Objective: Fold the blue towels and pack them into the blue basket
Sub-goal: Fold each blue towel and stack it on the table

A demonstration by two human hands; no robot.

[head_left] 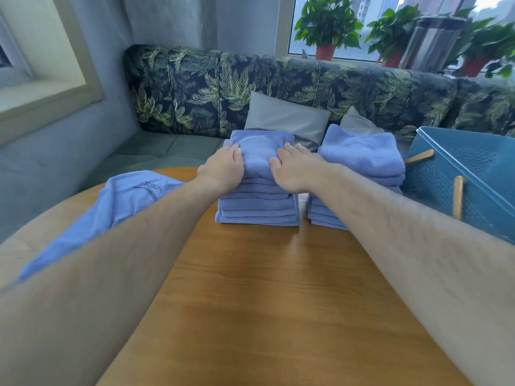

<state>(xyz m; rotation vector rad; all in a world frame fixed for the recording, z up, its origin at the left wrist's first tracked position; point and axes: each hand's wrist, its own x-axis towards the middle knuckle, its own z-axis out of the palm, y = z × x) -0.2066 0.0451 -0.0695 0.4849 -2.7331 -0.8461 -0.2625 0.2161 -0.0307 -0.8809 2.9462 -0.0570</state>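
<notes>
Two stacks of folded blue towels stand on the round wooden table (264, 288). My left hand (223, 169) and my right hand (295, 171) lie flat with straight fingers on top of the left stack (257, 201), one at each side of the top towel. The right stack (365, 157) stands beside it, partly behind my right forearm. An unfolded blue towel (117, 201) lies spread at the table's left edge, partly under my left forearm. The blue perforated basket (479, 174) with wooden handles stands at the right, next to the right stack.
A leaf-patterned sofa (195, 90) with two grey cushions (287, 118) curves behind the table. Potted plants (328, 26) and a metal bin (432, 40) stand on the window sill at the back right.
</notes>
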